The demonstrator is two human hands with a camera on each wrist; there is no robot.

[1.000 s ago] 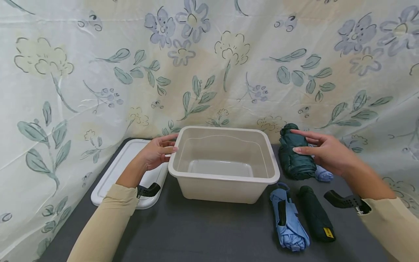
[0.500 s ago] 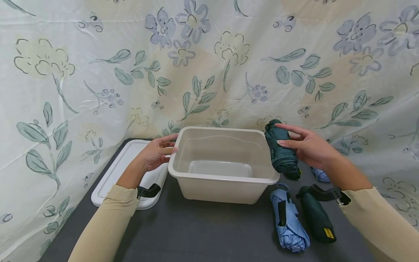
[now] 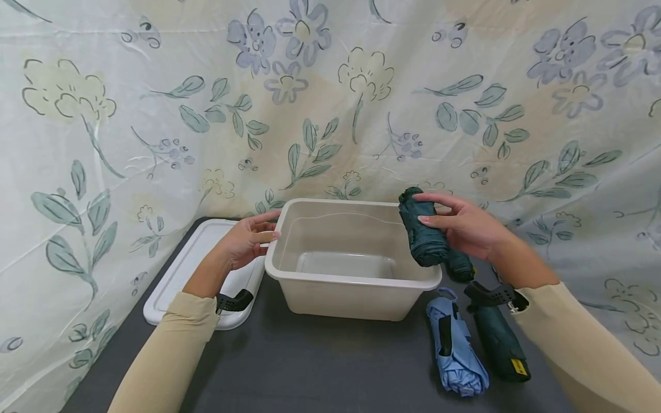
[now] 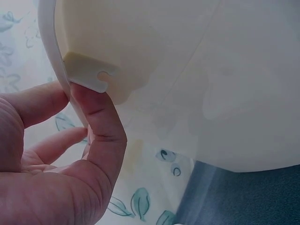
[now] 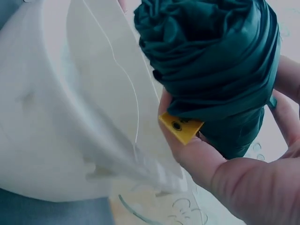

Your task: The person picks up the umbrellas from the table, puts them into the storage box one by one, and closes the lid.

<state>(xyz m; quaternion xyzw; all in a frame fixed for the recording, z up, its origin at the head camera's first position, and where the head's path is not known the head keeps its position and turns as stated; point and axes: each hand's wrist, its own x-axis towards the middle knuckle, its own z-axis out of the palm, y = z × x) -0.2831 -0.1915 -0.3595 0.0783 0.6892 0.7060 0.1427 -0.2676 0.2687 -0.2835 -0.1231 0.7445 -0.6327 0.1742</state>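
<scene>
Green and creased, the rolled bundle (image 3: 426,238) hangs over the beige tub (image 3: 351,301) at two o'clock, clasped by the right hand (image 3: 467,229), thumb and fingers parted around it, while the left hand (image 3: 241,241), nearly closed, pinches the rim at nine.

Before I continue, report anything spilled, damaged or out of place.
Nothing stands out: the rectangular beige plastic bin stands upright, the rolled dark green fabric bundle in the right hand shows no tear, and no spill is visible.

From above, the tub (image 3: 346,301) lies open; its walls (image 3: 341,229) (rim (image 3: 356,280) included) bar any sideways way in.
</scene>
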